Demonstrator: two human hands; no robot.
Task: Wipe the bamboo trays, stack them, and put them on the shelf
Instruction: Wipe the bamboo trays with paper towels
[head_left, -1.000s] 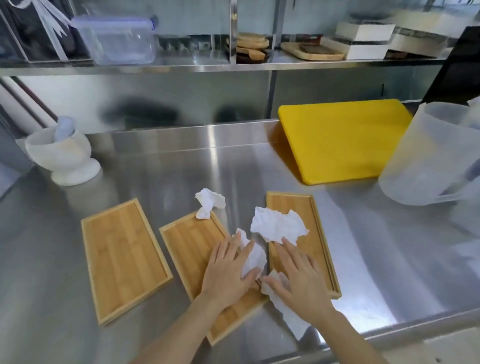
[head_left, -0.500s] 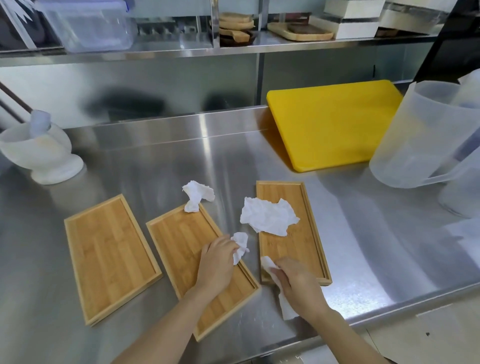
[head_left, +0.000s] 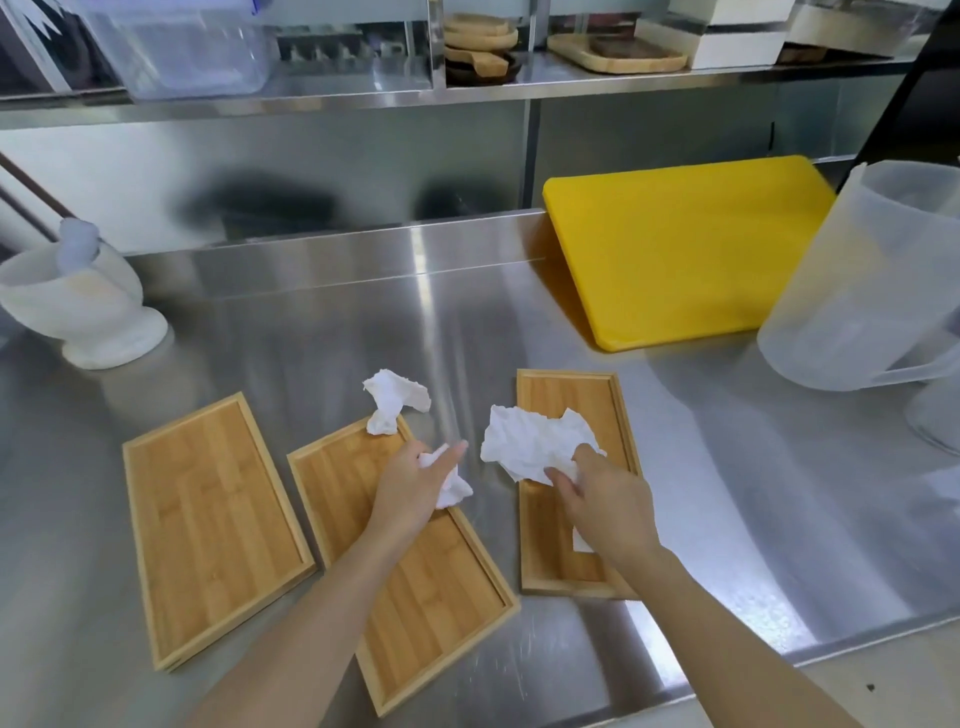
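Note:
Three bamboo trays lie side by side on the steel counter: the left tray (head_left: 208, 514), the middle tray (head_left: 431, 587) and the right tray (head_left: 566, 395). My left hand (head_left: 410, 488) hovers over the middle tray, shut on a small white tissue (head_left: 449, 483). My right hand (head_left: 608, 504) is over the right tray, pinching the edge of a large crumpled tissue (head_left: 530, 441); a bit of white paper shows under its palm. A third tissue wad (head_left: 392, 400) rests at the far corner of the middle tray.
A yellow cutting board (head_left: 685, 249) leans at the back right. A translucent plastic jug (head_left: 872, 280) stands far right, a white mortar with pestle (head_left: 78, 301) far left. The steel shelf (head_left: 467, 88) above holds a plastic box, wooden boards and white boxes.
Both hands went from lying flat on tissues at the trays' near ends to closing on them and rising. The right hand has moved forward to the large tissue.

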